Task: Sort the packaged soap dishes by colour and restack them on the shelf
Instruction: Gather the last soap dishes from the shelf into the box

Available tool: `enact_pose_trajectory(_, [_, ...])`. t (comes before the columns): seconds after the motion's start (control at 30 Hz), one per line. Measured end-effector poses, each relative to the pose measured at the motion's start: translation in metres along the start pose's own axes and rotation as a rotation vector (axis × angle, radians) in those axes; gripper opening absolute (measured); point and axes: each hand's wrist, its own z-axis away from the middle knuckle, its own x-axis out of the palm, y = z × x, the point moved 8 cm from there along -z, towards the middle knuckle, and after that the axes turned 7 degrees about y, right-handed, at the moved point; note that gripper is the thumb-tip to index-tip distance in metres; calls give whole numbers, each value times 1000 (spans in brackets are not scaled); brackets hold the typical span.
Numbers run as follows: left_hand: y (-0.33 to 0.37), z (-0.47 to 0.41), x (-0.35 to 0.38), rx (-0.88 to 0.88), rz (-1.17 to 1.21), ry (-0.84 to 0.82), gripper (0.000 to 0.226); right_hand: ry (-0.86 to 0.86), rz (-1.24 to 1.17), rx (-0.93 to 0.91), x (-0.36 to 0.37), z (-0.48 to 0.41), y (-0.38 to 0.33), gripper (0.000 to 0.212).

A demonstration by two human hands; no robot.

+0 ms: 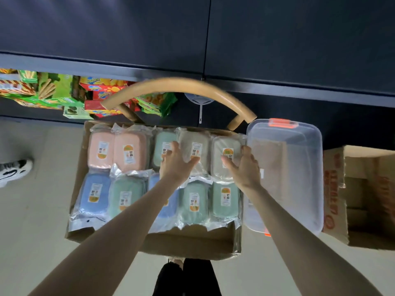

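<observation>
An open cardboard box [192, 242] holds packaged soap dishes in two rows. The back row has two pink dishes [129, 150], a green dish [163, 144] and two beige ones. In the front row lie a blue dish [94, 195], a green one [126, 197], a blue one partly under my left forearm, and two more green ones [225, 199]. My left hand [175, 163] grips the left beige dish [193, 144], its thumb lying across the lower part. My right hand [244, 167] grips the right beige dish [220, 146], fingers at its right edge.
The box sits on a wooden chair [181, 86]. A clear plastic tub [288, 167] with orange clips touches its right side, and a printed cardboard carton [363, 189] stands further right. Snack packs [64, 92] fill a dark shelf behind. A person's shoe [12, 169] is at left.
</observation>
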Motion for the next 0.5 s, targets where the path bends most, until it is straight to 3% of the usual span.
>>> enact_pose_trajectory(0.2, [-8, -8, 11, 72, -141, 41, 66, -45, -13, -30, 20, -14, 4, 78])
enact_pose_trajectory(0.5, [-13, -1, 16, 129, -261, -104, 78, -229, 212, 49, 26, -17, 23, 79])
